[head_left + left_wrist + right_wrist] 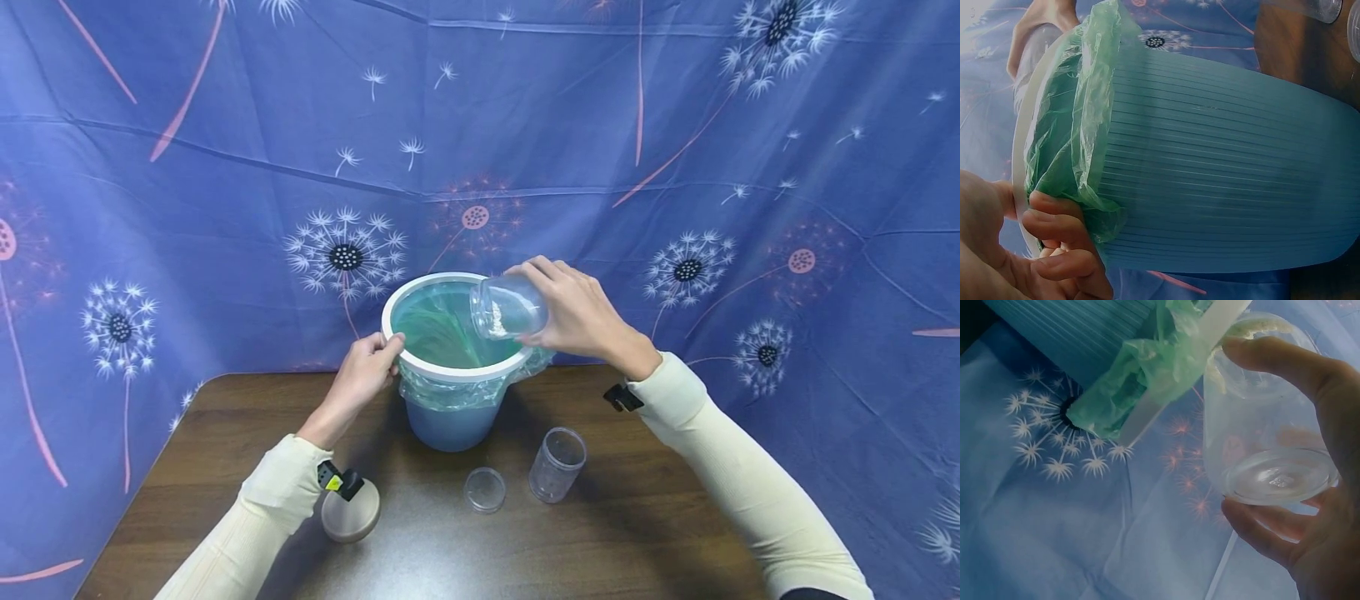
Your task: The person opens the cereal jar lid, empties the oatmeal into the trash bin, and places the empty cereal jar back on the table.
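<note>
A blue trash can (453, 427) stands on the table with a thin green bag (435, 321) lining it and folded out over its side. My left hand (362, 368) grips the white rim ring (420, 367) at the left, thumb on top and fingers curled beneath, against the bag in the left wrist view. My right hand (583, 310) holds a clear jar (517, 310) tipped on its side over the can's right edge. The jar's mouth points left into the can, and whitish bits (497, 320) lie inside near that mouth.
On the wooden table (637, 517), a second clear jar (557, 467) stands right of a clear round lid (485, 490). A beige round lid-like disc (351, 512) lies beside my left forearm. A blue dandelion-print cloth (525, 125) hangs right behind the can.
</note>
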`<action>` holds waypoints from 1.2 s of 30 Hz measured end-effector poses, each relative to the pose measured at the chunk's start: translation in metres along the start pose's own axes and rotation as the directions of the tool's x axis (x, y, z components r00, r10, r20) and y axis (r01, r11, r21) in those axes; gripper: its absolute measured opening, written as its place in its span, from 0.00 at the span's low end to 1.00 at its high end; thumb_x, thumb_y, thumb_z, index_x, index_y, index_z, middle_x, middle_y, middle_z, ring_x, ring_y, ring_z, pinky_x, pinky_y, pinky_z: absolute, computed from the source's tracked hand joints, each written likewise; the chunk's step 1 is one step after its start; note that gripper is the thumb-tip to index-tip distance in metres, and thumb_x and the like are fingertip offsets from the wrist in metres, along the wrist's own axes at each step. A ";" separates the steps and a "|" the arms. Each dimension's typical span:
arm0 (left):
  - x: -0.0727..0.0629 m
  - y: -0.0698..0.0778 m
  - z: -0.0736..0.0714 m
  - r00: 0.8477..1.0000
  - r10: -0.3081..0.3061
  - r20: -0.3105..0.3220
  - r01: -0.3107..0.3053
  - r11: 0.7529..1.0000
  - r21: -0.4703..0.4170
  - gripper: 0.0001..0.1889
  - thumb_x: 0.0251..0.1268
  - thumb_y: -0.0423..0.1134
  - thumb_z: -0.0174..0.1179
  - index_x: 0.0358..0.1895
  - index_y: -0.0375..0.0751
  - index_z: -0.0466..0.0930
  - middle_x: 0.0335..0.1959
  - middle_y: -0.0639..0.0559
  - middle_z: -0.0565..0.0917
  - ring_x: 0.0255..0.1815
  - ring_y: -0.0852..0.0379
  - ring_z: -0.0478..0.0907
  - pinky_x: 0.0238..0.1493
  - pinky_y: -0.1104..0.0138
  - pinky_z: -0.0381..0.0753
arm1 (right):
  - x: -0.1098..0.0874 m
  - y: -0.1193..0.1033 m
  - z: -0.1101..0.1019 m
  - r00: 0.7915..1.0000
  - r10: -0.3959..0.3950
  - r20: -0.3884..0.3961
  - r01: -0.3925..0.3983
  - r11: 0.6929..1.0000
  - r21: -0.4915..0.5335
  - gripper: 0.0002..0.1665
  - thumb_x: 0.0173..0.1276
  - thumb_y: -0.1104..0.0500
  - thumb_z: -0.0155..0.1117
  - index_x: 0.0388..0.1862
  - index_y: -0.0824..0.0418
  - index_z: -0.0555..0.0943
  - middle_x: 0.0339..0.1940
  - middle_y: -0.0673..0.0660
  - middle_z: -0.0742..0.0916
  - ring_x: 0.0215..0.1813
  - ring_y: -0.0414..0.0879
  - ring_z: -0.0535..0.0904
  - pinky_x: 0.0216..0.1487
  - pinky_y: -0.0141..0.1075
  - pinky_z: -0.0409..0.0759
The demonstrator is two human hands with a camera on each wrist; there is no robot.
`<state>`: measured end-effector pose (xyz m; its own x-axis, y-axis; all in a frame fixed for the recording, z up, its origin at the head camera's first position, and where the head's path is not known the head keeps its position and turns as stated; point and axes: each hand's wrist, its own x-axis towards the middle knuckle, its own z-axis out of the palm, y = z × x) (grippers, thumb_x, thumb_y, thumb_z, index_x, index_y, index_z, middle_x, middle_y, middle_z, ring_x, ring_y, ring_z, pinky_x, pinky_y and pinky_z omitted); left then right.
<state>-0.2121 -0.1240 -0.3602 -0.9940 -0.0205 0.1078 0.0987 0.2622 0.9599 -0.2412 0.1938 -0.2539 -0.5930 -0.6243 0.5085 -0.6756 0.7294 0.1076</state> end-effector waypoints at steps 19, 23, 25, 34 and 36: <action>0.001 0.001 0.000 1.000 0.004 0.006 -0.005 1.000 0.016 0.20 0.83 0.49 0.56 0.28 0.43 0.72 0.22 0.54 0.76 0.21 0.61 0.69 0.26 0.69 0.67 | 0.019 -0.010 0.011 1.000 0.015 -0.001 -0.015 1.000 0.015 0.55 0.44 0.48 0.92 0.72 0.56 0.76 0.64 0.57 0.82 0.58 0.59 0.80 0.46 0.58 0.86; 0.001 0.002 0.000 1.000 0.009 0.001 -0.009 0.999 0.031 0.21 0.82 0.50 0.56 0.28 0.43 0.72 0.22 0.54 0.77 0.21 0.60 0.69 0.27 0.68 0.68 | 0.018 -0.009 0.014 0.997 -0.003 0.082 0.006 1.000 -0.029 0.54 0.45 0.48 0.92 0.72 0.54 0.77 0.65 0.56 0.82 0.57 0.59 0.81 0.42 0.57 0.86; 0.001 0.002 0.000 1.000 0.011 -0.003 -0.011 0.999 0.035 0.21 0.82 0.50 0.56 0.28 0.43 0.72 0.22 0.54 0.77 0.21 0.60 0.69 0.27 0.68 0.68 | 0.018 -0.009 0.015 0.997 -0.001 0.083 0.003 1.000 -0.024 0.53 0.45 0.49 0.92 0.71 0.54 0.77 0.65 0.56 0.82 0.57 0.59 0.81 0.41 0.58 0.86; 0.001 0.002 0.000 1.000 0.001 -0.002 -0.001 1.000 0.031 0.20 0.82 0.49 0.56 0.28 0.43 0.72 0.23 0.53 0.77 0.21 0.61 0.69 0.27 0.69 0.68 | 0.019 -0.010 0.015 0.994 0.022 0.108 -0.023 1.000 0.009 0.56 0.45 0.48 0.93 0.73 0.54 0.76 0.67 0.56 0.82 0.59 0.60 0.80 0.42 0.57 0.86; 0.001 0.002 -0.001 1.000 0.000 -0.001 0.000 1.000 0.030 0.20 0.83 0.49 0.56 0.29 0.43 0.72 0.23 0.53 0.77 0.21 0.61 0.69 0.27 0.69 0.68 | 0.019 -0.010 0.015 0.996 0.023 0.083 -0.025 1.000 0.015 0.56 0.44 0.47 0.93 0.73 0.54 0.76 0.66 0.56 0.82 0.59 0.60 0.80 0.41 0.57 0.85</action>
<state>-0.2128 -0.1240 -0.3577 -0.9940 -0.0215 0.1076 0.0968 0.2910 0.9518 -0.2521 0.1703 -0.2581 -0.6430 -0.6280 0.4384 -0.6672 0.7403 0.0820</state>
